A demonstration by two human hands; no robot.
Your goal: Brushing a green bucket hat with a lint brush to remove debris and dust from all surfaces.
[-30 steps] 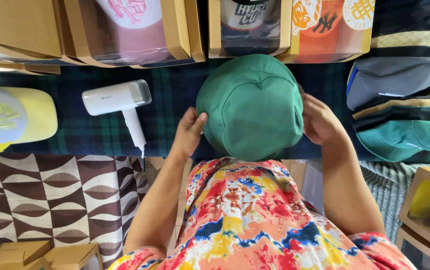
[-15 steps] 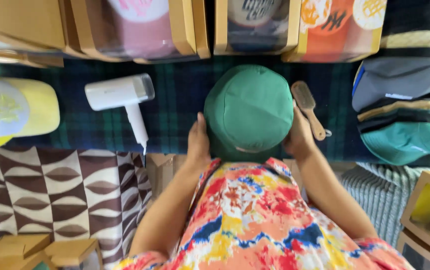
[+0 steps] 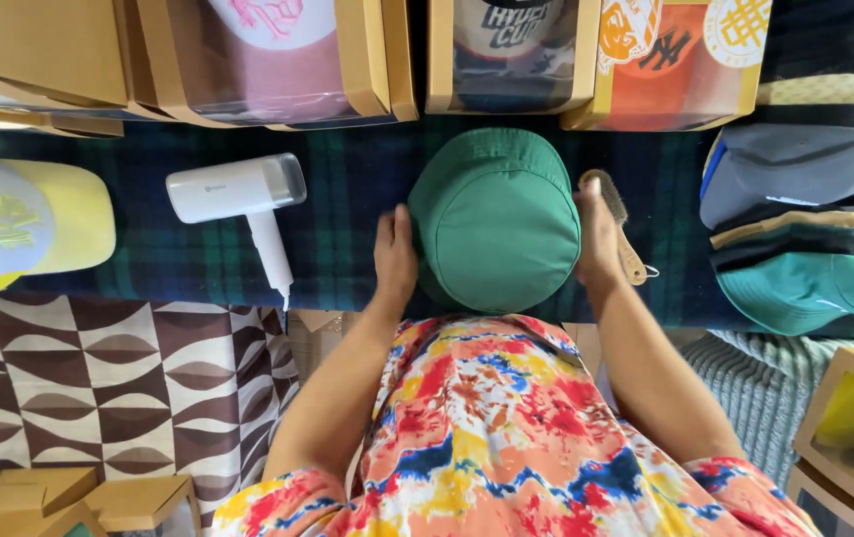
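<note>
A green cap [image 3: 495, 221] sits crown-up on a dark plaid cloth [image 3: 347, 204]. My left hand [image 3: 394, 261] presses against the cap's left side and my right hand [image 3: 597, 237] against its right side, so both hold it between them. A wooden-handled brush [image 3: 618, 221] lies on the cloth just right of the cap, partly behind my right hand. A white handheld steamer [image 3: 243, 199] lies to the left of the cap. My multicoloured shirt fills the lower middle of the view.
Cardboard boxes with clear windows holding caps [image 3: 278, 60] line the top edge. A yellow and white cap [image 3: 19, 224] lies far left. A stack of caps [image 3: 805, 239] is at the right. A brown-and-white patterned rug [image 3: 109, 388] and small boxes [image 3: 69, 497] lie below.
The green cap has moved away from me and down onto the cloth, uncovering the brush. My hands have shifted from under its near edge to its two sides.
</note>
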